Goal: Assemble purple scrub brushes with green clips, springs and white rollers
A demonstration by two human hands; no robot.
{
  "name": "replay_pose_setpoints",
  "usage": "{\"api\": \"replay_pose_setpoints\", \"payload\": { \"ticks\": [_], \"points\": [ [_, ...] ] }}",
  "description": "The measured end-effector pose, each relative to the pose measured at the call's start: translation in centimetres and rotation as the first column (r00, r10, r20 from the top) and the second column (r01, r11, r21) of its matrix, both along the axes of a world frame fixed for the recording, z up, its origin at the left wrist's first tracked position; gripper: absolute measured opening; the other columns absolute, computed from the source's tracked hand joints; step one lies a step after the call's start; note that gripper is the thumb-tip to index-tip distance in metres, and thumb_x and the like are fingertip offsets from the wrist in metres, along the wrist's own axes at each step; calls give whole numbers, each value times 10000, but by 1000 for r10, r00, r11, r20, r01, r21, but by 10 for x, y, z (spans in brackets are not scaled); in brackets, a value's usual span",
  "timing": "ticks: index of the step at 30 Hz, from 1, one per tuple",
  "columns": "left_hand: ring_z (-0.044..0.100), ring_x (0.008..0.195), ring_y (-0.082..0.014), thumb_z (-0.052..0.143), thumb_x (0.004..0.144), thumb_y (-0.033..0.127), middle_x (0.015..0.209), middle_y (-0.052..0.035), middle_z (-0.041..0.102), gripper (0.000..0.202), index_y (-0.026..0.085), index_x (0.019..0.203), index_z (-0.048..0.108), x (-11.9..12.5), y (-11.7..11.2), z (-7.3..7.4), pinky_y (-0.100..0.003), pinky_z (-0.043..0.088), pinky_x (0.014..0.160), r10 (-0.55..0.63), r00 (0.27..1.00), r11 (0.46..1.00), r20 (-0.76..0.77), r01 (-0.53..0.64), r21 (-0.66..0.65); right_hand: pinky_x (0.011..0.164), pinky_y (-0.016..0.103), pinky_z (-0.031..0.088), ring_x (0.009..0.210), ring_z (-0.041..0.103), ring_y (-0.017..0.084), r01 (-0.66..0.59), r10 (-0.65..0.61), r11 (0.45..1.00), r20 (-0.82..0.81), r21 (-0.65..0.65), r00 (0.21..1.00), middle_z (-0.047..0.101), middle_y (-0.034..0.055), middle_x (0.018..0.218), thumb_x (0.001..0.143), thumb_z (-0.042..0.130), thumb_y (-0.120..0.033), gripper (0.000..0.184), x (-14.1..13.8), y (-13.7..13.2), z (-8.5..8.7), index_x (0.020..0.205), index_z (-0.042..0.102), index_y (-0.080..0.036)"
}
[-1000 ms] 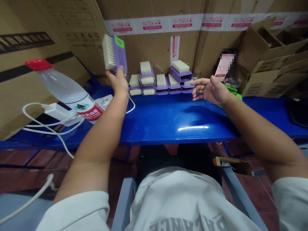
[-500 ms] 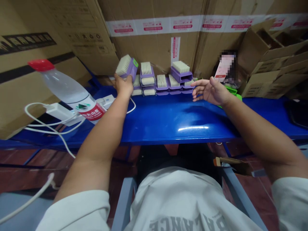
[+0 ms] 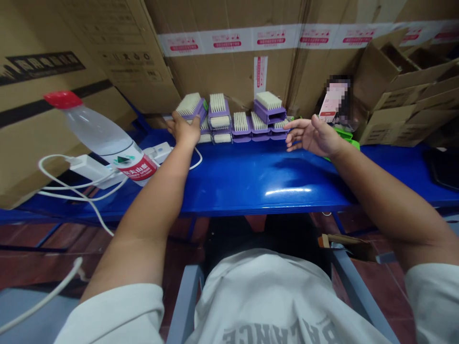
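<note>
My left hand [image 3: 184, 129] is shut on a purple scrubbing brush with white bristles [image 3: 190, 105], holding it tilted against the left end of a group of similar brushes [image 3: 241, 123]. These stand in stacked rows, bristles up, with one lying crosswise on top at the right [image 3: 270, 107]. My right hand [image 3: 311, 136] is open and holds nothing. Its fingertips are just right of the group's right end, close to the last brush [image 3: 281, 124]. Behind that hand are a green plastic item [image 3: 344, 135] and a pink-and-white box [image 3: 333, 101], partly blurred out.
The brushes stand on a glossy blue table [image 3: 251, 184], backed by taped cardboard cartons [image 3: 229, 71]. Left of my arm lie a water bottle with a red cap [image 3: 103, 141], a white charger [image 3: 88, 169] and white cables [image 3: 60, 184]. Open cardboard boxes [image 3: 394, 95] fill the right.
My left hand has lowered the brush and moved it right, against the group's left end, with the brush tilted flatter. My right hand has hardly moved.
</note>
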State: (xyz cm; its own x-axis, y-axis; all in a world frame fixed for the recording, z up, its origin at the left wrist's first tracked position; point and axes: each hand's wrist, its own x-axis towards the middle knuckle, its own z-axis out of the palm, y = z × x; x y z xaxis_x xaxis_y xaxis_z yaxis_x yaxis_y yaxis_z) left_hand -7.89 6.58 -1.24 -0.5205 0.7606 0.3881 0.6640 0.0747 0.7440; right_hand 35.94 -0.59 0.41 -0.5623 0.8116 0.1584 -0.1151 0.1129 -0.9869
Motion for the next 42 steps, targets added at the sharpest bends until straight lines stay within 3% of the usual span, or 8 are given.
{"api": "replay_pose_setpoints", "payload": {
  "ticks": [3,8,11,13,19,30,36,42],
  "points": [
    [188,1856,-491,756,1068,668,1841,-260,495,783,107,1568,538,-2,1,-1,-778,158,1430,-25,1000,999,15,25,27,854,404,739,930,861,254,14,-13,1000,16,-10,1000,872,47,947,992,684,-952,718,-2,-2,2,1198,823,-278],
    [209,1853,-479,755,1055,747,1875,-276,432,899,92,1623,519,-2,2,0,-722,176,1439,-22,1000,1000,-13,22,14,846,400,743,913,859,248,17,-17,1000,23,-19,1000,871,50,939,1005,663,-953,712,-3,-3,3,1180,826,-282],
    [160,1871,-454,607,1111,841,1832,-264,490,900,88,1600,538,-1,3,0,-716,145,1456,-55,998,998,-28,55,24,836,401,749,900,858,244,19,-19,1000,13,-10,1000,875,49,950,999,676,-953,715,-3,-3,1,1175,833,-277],
    [212,1868,-428,565,1110,874,1803,-236,535,882,129,1581,570,0,4,0,-676,149,1483,-76,997,996,-18,76,38,827,399,752,887,857,242,20,-20,1000,10,-6,1000,876,51,954,996,680,-952,721,-3,-2,1,1172,837,-271],
    [391,1805,-401,705,1082,795,1790,-251,543,850,176,1645,559,2,7,1,-590,223,1514,-129,992,991,7,129,42,829,395,750,886,861,243,10,-9,1000,25,-24,1000,869,48,924,1007,664,-952,720,-3,-2,1,1167,832,-270],
    [183,1861,-488,976,813,783,1831,-182,468,1110,268,1678,507,15,-15,2,-751,231,1489,-245,969,968,-31,246,45,840,404,746,906,859,254,9,-8,1000,47,-16,999,873,54,942,999,668,-956,730,-4,-2,-1,1199,828,-272],
    [245,1832,-546,1092,744,561,1852,-235,422,1148,292,1690,500,16,-8,-1,-774,271,1477,-202,979,979,-27,203,33,844,407,746,902,857,252,22,-23,1000,50,5,998,868,55,945,994,695,-939,717,-4,-2,-3,1222,815,-270],
    [253,1833,-515,1071,764,565,1869,-215,412,1186,284,1740,457,14,-7,0,-778,239,1471,-196,980,979,-44,198,41,853,422,751,918,839,249,101,-114,980,65,171,991,864,54,1010,911,838,-897,684,-1,-1,-3,1215,813,-285]
  ]
}}
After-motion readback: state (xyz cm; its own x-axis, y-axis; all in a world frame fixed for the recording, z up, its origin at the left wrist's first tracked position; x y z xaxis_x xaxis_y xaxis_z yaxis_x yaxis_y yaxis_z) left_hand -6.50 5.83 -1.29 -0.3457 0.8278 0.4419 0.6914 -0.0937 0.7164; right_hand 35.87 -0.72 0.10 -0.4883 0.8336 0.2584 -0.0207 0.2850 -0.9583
